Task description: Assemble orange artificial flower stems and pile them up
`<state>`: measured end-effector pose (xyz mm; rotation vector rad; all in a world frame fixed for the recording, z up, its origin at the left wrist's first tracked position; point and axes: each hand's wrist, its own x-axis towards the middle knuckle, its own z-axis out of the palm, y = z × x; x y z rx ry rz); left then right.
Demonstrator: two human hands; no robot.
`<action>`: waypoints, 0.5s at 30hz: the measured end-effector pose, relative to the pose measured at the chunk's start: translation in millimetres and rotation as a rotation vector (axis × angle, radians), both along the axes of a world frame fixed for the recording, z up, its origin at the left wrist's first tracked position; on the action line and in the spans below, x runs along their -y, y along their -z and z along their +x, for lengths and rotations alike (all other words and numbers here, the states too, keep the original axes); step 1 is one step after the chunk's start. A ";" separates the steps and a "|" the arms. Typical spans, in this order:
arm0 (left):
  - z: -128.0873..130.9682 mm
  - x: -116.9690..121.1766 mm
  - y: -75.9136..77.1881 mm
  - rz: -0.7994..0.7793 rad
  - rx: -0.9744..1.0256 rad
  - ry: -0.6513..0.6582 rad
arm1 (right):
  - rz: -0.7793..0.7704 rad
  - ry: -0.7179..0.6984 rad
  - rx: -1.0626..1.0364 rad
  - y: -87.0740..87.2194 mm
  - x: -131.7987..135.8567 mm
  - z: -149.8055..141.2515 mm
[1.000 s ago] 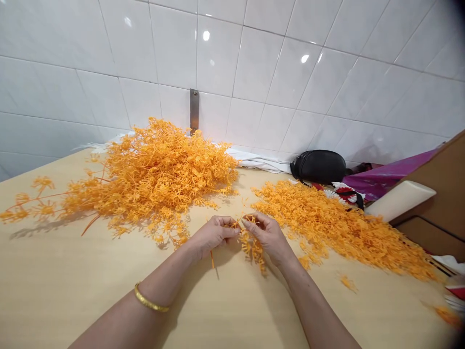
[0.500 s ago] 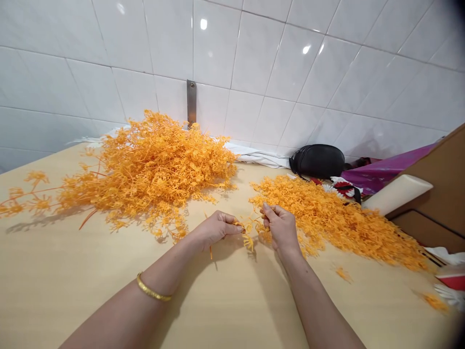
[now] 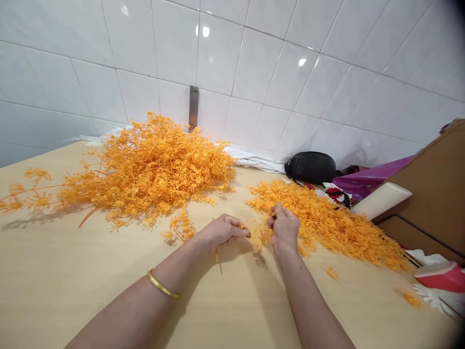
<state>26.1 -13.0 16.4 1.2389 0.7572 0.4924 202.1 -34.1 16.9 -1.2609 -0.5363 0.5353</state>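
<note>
A small orange artificial flower sprig (image 3: 259, 236) is pinched between the thumb and fingers of my left hand (image 3: 227, 230). Its thin stem (image 3: 217, 255) sticks out below that hand, while the floret end is blurred. Just to the right, my right hand (image 3: 285, 228) is closed in a pinch at the sprig's tip; the bit between its fingertips is mostly hidden. Behind my right hand spreads a flat heap of loose orange florets (image 3: 334, 225). A large bunch of orange artificial flower stems (image 3: 156, 165) lies to the left, beyond my left hand.
Against the tiled wall sits a black case (image 3: 311, 167). At right are purple plastic (image 3: 374, 178), a white roll (image 3: 383, 199) and a cardboard box (image 3: 432, 189). White and red flowers lie beside them. Stray florets (image 3: 332, 274) dot the wooden table (image 3: 232, 310).
My right hand has shifted slightly right, away from my left hand, and the floret between them has blurred. My left hand still grips the sprig. The whole view has turned a little.
</note>
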 end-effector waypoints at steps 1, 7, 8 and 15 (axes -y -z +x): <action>-2.7 -0.8 1.6 0.005 -0.008 0.005 | -0.003 0.051 -0.042 -2.4 1.9 10.3; -7.3 -3.9 7.2 -0.026 0.077 -0.189 | 0.013 0.024 -0.104 -12.4 8.2 17.5; -6.7 -4.5 7.7 -0.035 0.108 -0.212 | 0.029 -0.039 -0.075 -13.3 9.1 7.9; -5.0 -12.6 17.5 -0.077 0.293 -0.343 | -0.122 -0.663 0.387 -9.0 24.0 -41.3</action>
